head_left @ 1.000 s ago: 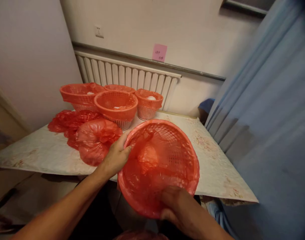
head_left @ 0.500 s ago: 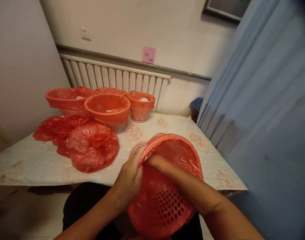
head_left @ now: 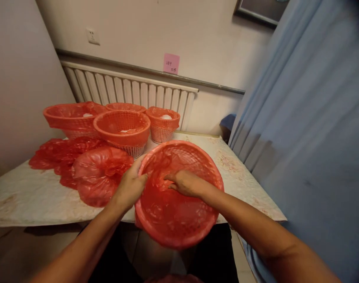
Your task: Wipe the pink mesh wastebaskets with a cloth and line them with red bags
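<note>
A round plastic basket [head_left: 179, 237] lined with a red plastic bag [head_left: 173, 208] is tilted toward me at the table's front edge. My left hand [head_left: 132, 184] grips its left rim, thumb inside and the other fingers outside, mostly hidden. Inside the basket, my right hand [head_left: 185, 182] has its fingers apart and touches the crumpled part of the liner. To the left, a bunched red plastic bag [head_left: 94, 173] lies on the table beside my left forearm, with more red bags [head_left: 52, 155] heaped behind it.
Several baskets with red bag liners stand at the back left, among them a front one [head_left: 122, 137] and a smaller one [head_left: 162, 125], each with something white inside. A flowered cloth covers the table [head_left: 241, 177]. A radiator [head_left: 129, 88] lines the wall; a blue curtain [head_left: 300, 137] hangs right.
The basket has swung up and left, its opening now facing me. My right hand, deep behind the near rim before, now shows in the middle of the liner. My left hand stays on the rim.
</note>
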`<state>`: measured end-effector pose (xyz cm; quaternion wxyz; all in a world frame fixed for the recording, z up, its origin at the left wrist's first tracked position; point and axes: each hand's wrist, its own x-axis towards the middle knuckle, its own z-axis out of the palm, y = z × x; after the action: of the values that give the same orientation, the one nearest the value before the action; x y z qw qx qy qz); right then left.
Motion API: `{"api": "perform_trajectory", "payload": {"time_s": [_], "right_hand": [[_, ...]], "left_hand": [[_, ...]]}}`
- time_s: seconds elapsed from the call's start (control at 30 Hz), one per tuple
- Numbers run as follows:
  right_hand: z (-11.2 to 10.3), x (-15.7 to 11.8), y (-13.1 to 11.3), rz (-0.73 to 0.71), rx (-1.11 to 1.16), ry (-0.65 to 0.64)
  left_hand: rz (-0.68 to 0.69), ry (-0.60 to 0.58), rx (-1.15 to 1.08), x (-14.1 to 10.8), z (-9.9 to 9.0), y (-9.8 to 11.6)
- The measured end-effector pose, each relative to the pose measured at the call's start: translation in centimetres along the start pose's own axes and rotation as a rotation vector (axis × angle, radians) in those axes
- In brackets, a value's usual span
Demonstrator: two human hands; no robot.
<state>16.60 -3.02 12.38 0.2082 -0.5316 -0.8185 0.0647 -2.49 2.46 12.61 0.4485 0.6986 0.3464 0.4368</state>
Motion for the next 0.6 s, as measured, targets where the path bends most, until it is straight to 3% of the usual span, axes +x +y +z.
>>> {"api": "perform_trajectory", "payload": {"time_s": [0.07,0.2,0.33,0.47,0.6], "right_hand": [[-2.0,-1.8,-0.8,-0.073,-0.04,-0.032],[-4.0,-5.8,-3.4,-0.121,-0.133,0.086],[-2.7,-8.0,-4.2,-0.036,-0.258,0.131],[-0.7,-8.5,-2.7,0.085,-0.254,0.173],[0.9,-7.8,-0.7,0.088,-0.151,0.316]], "left_hand": [[-0.085,0.036,-0.159,1.6,-0.5,-0.6],[-0.2,0.103,-0.33,4.3,-1.1,-1.5],[-0.312,0.143,-0.352,5.6,-1.7,-1.8],[-0.352,0.157,-0.359,6.0,-2.2,-2.1],[-0.392,0.186,-0.365,6.3,-2.2,-2.5]]}}
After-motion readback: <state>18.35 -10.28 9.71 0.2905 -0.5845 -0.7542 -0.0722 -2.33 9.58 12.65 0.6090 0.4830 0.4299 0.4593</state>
